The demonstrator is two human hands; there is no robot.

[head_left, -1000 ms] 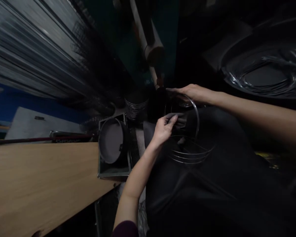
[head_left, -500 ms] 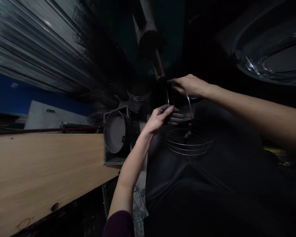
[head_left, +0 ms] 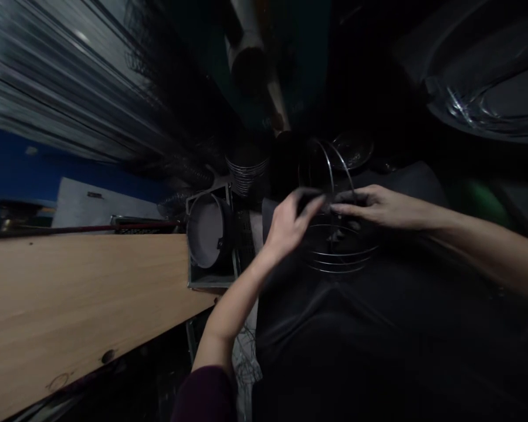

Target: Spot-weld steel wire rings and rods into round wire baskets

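My left hand (head_left: 288,220) is at the middle, its dark-covered fingers bent toward my right hand and blurred by motion; what they hold, if anything, I cannot make out. Close beside it, my right hand (head_left: 372,205) is closed on a thin wire ring (head_left: 344,163), with dark-covered fingertips too. The shiny loops arch up above both hands. Just below them, several round wire hoops (head_left: 338,271) lie stacked over the dark cloth (head_left: 330,328) on my lap. A small pale piece (head_left: 335,235) shows inside the hoops, too dim to name.
On the left a wooden board (head_left: 92,287) reaches to a metal-framed box (head_left: 211,286) holding a round grey pan (head_left: 206,231). Behind stands a stack of wire rings (head_left: 247,173). A machine arm (head_left: 250,58) hangs above. Coiled wire (head_left: 470,111) lies at upper right.
My right hand has come down, from above the left hand to beside it. The left fingers, stretched out before, are now bent. The wire loops stand more visible above the hands.
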